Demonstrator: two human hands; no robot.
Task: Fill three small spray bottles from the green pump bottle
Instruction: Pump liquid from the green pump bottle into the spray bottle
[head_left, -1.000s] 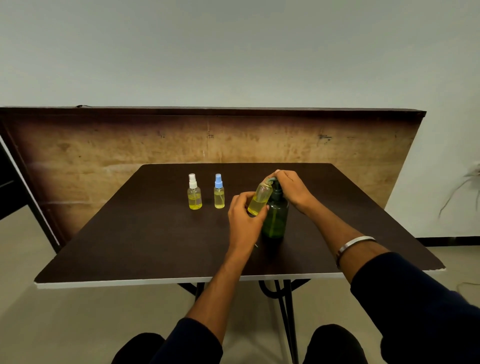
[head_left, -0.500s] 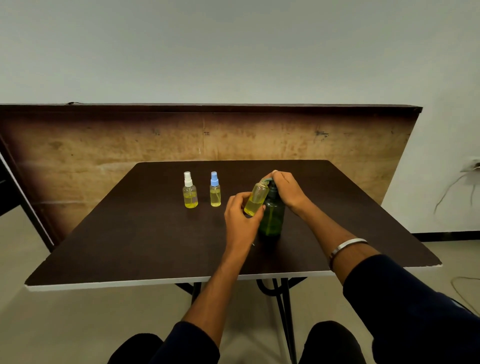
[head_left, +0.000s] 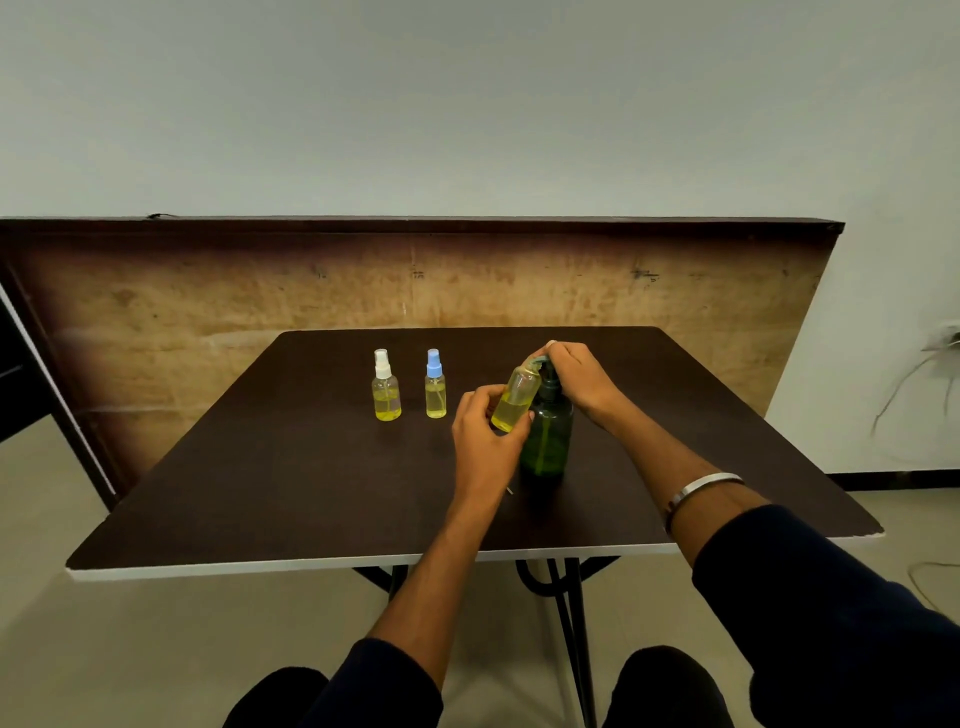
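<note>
The green pump bottle (head_left: 545, 436) stands upright on the dark table (head_left: 291, 478), right of centre. My right hand (head_left: 576, 379) rests on its pump head with fingers curled over the top. My left hand (head_left: 485, 436) grips a small uncapped bottle (head_left: 514, 400), tilted, its mouth up against the pump spout; yellow liquid fills its lower part. Two capped spray bottles stand further left: one with a white cap (head_left: 386, 387) and one with a blue cap (head_left: 435, 387), both holding yellow liquid.
A large wooden board (head_left: 208, 312) leans upright behind the table. Dark metal table legs (head_left: 566, 597) show under the front edge. A cable hangs at a wall socket (head_left: 940, 345) on the right. My knees are at the bottom of the view.
Hands and bottles keep the same grip and pose; the view has shifted slightly. The pump head looks about the same height.
</note>
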